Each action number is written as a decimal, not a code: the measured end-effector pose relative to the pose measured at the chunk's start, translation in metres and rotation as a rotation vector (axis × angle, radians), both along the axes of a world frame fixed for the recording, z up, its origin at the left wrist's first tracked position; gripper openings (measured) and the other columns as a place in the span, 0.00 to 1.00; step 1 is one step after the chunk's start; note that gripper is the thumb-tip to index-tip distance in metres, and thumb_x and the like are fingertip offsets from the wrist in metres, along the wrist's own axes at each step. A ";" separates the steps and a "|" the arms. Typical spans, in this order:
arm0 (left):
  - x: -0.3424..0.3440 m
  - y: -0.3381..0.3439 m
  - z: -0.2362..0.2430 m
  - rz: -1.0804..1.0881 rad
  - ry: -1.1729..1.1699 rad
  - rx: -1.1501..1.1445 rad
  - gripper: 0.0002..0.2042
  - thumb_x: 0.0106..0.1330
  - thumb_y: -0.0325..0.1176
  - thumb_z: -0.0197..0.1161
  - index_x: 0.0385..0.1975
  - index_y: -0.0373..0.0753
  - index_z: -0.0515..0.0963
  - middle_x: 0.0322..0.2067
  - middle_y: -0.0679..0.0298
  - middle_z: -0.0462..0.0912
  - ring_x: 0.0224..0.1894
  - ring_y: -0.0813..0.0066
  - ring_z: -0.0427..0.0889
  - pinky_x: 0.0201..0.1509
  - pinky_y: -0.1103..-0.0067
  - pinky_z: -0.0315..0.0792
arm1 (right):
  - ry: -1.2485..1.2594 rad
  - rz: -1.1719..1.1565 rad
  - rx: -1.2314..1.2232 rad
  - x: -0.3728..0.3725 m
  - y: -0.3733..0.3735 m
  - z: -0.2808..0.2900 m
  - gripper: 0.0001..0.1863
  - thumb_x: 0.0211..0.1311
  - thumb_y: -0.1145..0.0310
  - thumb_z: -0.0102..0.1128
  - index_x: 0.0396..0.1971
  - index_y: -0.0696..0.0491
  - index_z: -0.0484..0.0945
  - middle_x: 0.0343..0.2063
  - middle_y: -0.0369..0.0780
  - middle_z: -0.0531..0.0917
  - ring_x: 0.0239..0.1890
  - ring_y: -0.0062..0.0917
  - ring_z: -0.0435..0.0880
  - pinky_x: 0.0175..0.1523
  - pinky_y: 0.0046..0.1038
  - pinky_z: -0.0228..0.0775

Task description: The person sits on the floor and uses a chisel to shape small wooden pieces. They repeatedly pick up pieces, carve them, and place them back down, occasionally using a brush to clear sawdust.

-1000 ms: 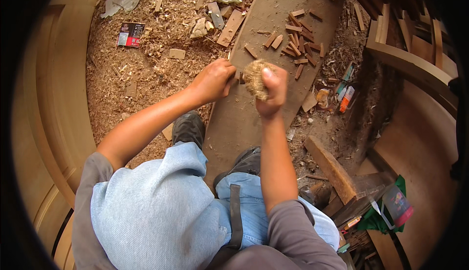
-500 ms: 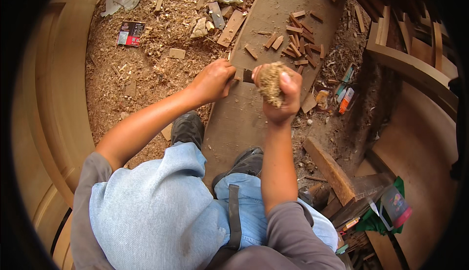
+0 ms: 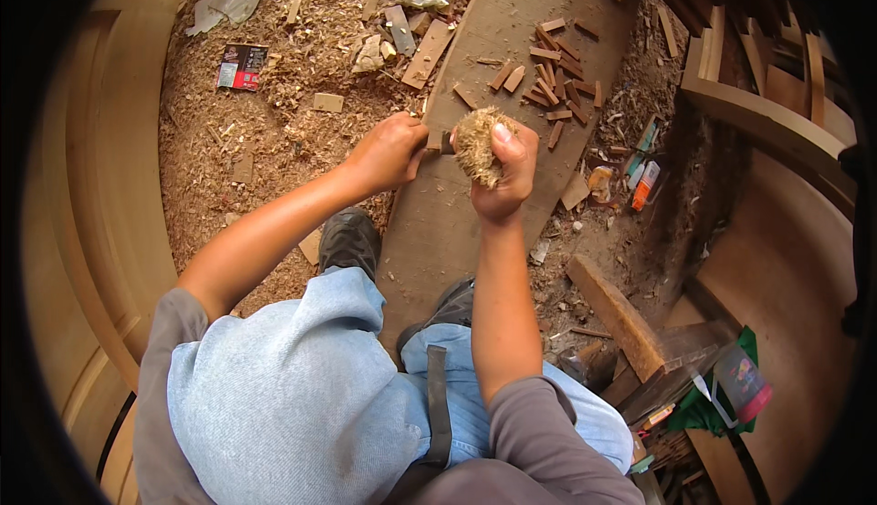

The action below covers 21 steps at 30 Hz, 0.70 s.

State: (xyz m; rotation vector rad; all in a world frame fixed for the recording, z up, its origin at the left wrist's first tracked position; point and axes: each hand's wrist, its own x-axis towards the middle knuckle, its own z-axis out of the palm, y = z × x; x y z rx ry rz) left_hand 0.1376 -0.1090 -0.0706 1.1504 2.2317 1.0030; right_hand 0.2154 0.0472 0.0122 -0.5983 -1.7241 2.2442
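Left hand (image 3: 388,152) closed: we pinch a wood piece (image 3: 434,141) | right hand (image 3: 508,165) fisted: we grip a frayed-ended tool (image 3: 477,149) | blade (image 3: 447,142) beside wood piece

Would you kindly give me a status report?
Left hand: holding small wood piece. Right hand: gripping frayed-ended tool, blade beside piece. Loose sticks lie beyond.

Head view: wide fisheye, left unit of side-by-side pair, head-worn; faces steeply down over light-blue jeans (image 3: 283,377); left hand (image 3: 390,151) and right hand (image 3: 512,167) near, about mid-frame; wooden plank (image 3: 434,222) running up-frame; dark curved rim
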 end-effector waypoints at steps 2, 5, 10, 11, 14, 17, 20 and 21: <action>-0.001 -0.001 -0.001 -0.017 -0.011 -0.024 0.08 0.56 0.21 0.63 0.36 0.33 0.78 0.31 0.50 0.79 0.39 0.47 0.78 0.46 0.60 0.74 | 0.032 -0.024 -0.005 -0.001 -0.002 0.002 0.22 0.60 0.58 0.48 0.23 0.65 0.77 0.21 0.46 0.80 0.26 0.28 0.79 0.34 0.28 0.71; 0.000 -0.001 -0.001 -0.021 -0.019 -0.064 0.06 0.57 0.23 0.64 0.34 0.33 0.77 0.31 0.51 0.80 0.39 0.48 0.78 0.47 0.61 0.74 | 0.036 -0.017 -0.144 -0.002 -0.001 0.009 0.21 0.59 0.58 0.50 0.22 0.64 0.76 0.20 0.45 0.79 0.25 0.26 0.77 0.32 0.28 0.70; 0.001 0.002 0.001 -0.018 -0.016 -0.033 0.07 0.57 0.25 0.66 0.25 0.31 0.74 0.30 0.51 0.79 0.41 0.50 0.79 0.48 0.62 0.74 | 0.092 0.069 -0.134 -0.004 0.004 0.016 0.19 0.58 0.59 0.52 0.23 0.63 0.78 0.18 0.38 0.77 0.21 0.20 0.72 0.29 0.24 0.62; 0.002 0.003 0.002 -0.011 -0.020 -0.043 0.07 0.57 0.25 0.66 0.25 0.31 0.74 0.30 0.51 0.79 0.41 0.50 0.79 0.48 0.62 0.74 | 0.179 0.036 -0.194 -0.005 0.003 0.016 0.19 0.58 0.60 0.53 0.24 0.63 0.79 0.19 0.35 0.77 0.21 0.16 0.71 0.26 0.21 0.59; 0.002 0.003 0.002 -0.015 -0.020 -0.057 0.04 0.57 0.23 0.64 0.29 0.31 0.76 0.30 0.51 0.79 0.40 0.50 0.79 0.47 0.61 0.74 | 0.024 -0.040 -0.225 -0.008 0.001 0.015 0.20 0.57 0.58 0.53 0.26 0.63 0.79 0.19 0.37 0.78 0.20 0.16 0.73 0.26 0.20 0.61; 0.001 0.004 0.001 -0.024 -0.007 -0.041 0.09 0.55 0.20 0.60 0.37 0.32 0.78 0.30 0.52 0.79 0.38 0.50 0.78 0.46 0.61 0.74 | 0.033 -0.030 -0.150 -0.008 -0.001 0.012 0.19 0.58 0.58 0.53 0.24 0.62 0.79 0.19 0.36 0.78 0.20 0.15 0.72 0.26 0.20 0.60; 0.002 0.003 0.001 -0.010 -0.008 -0.037 0.09 0.54 0.19 0.60 0.35 0.31 0.78 0.29 0.52 0.79 0.38 0.51 0.79 0.46 0.61 0.74 | 0.208 -0.026 -0.165 -0.005 0.000 0.013 0.18 0.60 0.60 0.52 0.22 0.61 0.76 0.17 0.32 0.75 0.19 0.14 0.67 0.25 0.21 0.55; 0.003 0.002 0.001 -0.017 -0.007 -0.054 0.09 0.54 0.19 0.60 0.35 0.31 0.78 0.29 0.51 0.79 0.38 0.51 0.79 0.46 0.61 0.75 | 0.106 0.006 -0.173 -0.005 -0.001 0.013 0.18 0.59 0.59 0.52 0.22 0.61 0.77 0.17 0.33 0.75 0.19 0.15 0.68 0.25 0.21 0.56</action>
